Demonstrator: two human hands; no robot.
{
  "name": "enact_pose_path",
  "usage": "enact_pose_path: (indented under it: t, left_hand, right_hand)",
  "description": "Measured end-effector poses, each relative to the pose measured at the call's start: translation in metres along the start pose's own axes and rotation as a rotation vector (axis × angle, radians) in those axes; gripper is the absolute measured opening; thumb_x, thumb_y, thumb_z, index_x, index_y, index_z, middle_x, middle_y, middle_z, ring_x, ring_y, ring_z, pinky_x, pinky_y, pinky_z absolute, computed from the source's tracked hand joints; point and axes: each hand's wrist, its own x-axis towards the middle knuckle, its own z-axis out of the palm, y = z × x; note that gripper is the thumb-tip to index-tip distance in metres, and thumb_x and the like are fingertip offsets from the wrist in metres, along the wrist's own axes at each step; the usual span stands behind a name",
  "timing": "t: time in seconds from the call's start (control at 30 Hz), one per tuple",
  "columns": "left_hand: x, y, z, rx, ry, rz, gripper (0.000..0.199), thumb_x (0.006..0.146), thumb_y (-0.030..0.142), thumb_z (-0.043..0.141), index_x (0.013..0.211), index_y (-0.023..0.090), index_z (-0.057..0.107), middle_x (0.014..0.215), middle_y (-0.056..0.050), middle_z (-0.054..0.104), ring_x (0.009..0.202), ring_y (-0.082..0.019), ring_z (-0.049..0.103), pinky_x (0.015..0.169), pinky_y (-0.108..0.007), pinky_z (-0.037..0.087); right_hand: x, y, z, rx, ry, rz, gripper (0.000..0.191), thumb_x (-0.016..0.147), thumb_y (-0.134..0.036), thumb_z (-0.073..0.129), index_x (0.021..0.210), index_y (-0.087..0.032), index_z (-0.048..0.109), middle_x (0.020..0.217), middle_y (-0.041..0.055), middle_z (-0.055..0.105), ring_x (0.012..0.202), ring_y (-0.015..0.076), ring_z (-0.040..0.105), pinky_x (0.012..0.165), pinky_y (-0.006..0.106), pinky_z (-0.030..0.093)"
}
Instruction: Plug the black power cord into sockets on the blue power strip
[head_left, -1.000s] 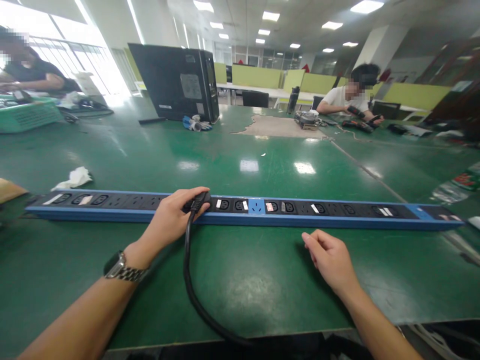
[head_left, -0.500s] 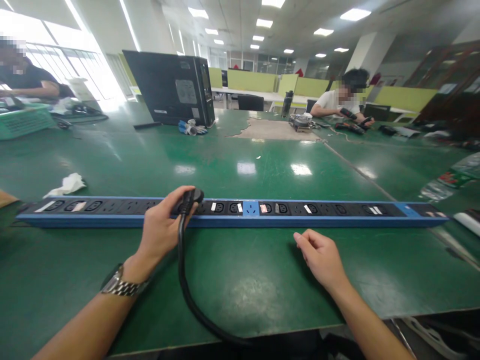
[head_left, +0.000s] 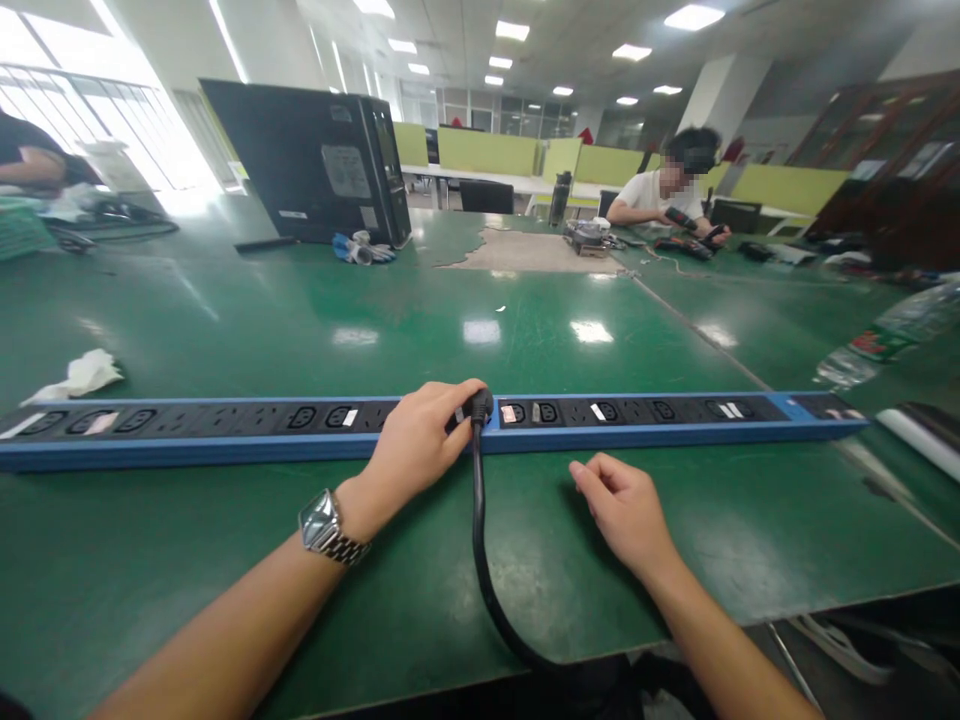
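Note:
My left hand (head_left: 424,430), with a metal watch on the wrist, is closed around a black power plug (head_left: 481,405). The plug is over the blue socket near the middle of a long blue and black power strip (head_left: 660,436); whether its pins are inserted is hidden. From the plug a thick black cable (head_left: 480,540) curves down over the table's front edge. My right hand (head_left: 626,505) rests in front of the strip, fingers curled into a loose fist, with nothing visible in it. Several outlets carry small white or pinkish labels.
On the green table (head_left: 420,335) are a crumpled tissue (head_left: 90,373), a plastic bottle (head_left: 877,340) and a white roll-like object (head_left: 922,440). Farther back stand a black computer case (head_left: 307,165) and gloves (head_left: 364,248). A person (head_left: 667,195) across the table holds a tool; another sits far left.
My left hand has carried the plug rightward along the strip, from its left part to the blue middle socket. The view has shifted slightly. My right hand keeps its curled pose.

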Motion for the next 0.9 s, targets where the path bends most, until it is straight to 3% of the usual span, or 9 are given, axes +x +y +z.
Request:
enact_pose_path:
  t: [0.1,0.23,0.4,0.7,0.8,0.9]
  left_hand:
    - [0.006,0.008,-0.007,0.067,-0.051,0.02,0.035,0.089,0.024,0.054,0.123,0.021,0.06,0.115,-0.008,0.069,0.108,-0.026,0.062,0.094,-0.042,0.05]
    - [0.01,0.01,-0.007,0.042,-0.069,-0.052,0.035,0.086,0.025,0.059,0.121,0.024,0.062,0.111,-0.006,0.071,0.101,-0.026,0.065,0.089,-0.04,0.053]
    - [0.0,0.002,0.002,-0.183,0.051,-0.128,0.029,0.086,0.02,0.056,0.115,0.023,0.061,0.103,-0.003,0.073,0.092,-0.019,0.068,0.084,-0.034,0.054]
    - [0.001,-0.007,0.006,-0.087,0.023,0.019,0.033,0.086,0.022,0.058,0.118,0.021,0.063,0.119,-0.007,0.069,0.112,-0.024,0.061,0.102,-0.043,0.046]
    - [-0.001,-0.013,0.0,-0.026,-0.035,0.031,0.05,0.083,0.033,0.066,0.13,0.02,0.056,0.126,-0.009,0.065,0.117,-0.026,0.059,0.104,-0.043,0.044]
    - [-0.005,-0.02,-0.006,0.114,-0.078,-0.046,0.078,0.077,0.048,0.071,0.143,0.017,0.043,0.129,-0.014,0.063,0.118,-0.031,0.058,0.103,-0.048,0.043]
  right_hand:
    - [-0.001,-0.001,0.0,-0.001,-0.003,-0.005,0.042,0.089,-0.047,0.054,0.057,-0.019,0.047,0.05,-0.0042,0.041,0.051,0.0104,0.038,0.052,0.024,0.028]
    - [-0.001,0.0,0.0,0.0,-0.002,-0.003,0.042,0.089,-0.046,0.054,0.057,-0.019,0.046,0.05,-0.0043,0.04,0.051,0.0103,0.038,0.052,0.025,0.028]
    - [-0.001,-0.001,0.0,-0.002,-0.003,0.001,0.042,0.088,-0.048,0.053,0.058,-0.019,0.047,0.05,-0.0044,0.041,0.051,0.0105,0.038,0.053,0.025,0.028]
    - [-0.001,0.0,0.0,0.003,-0.001,0.0,0.043,0.088,-0.047,0.054,0.057,-0.02,0.045,0.05,-0.0041,0.042,0.051,0.0102,0.038,0.052,0.025,0.03]
    - [0.0,-0.005,-0.001,0.052,-0.009,0.066,0.041,0.086,-0.047,0.056,0.057,-0.019,0.047,0.048,-0.0043,0.044,0.046,0.0092,0.04,0.048,0.023,0.031]
    - [0.004,-0.026,0.006,0.212,-0.095,0.245,0.038,0.085,-0.047,0.056,0.06,-0.018,0.053,0.044,-0.0043,0.047,0.037,0.0081,0.042,0.041,0.021,0.031]
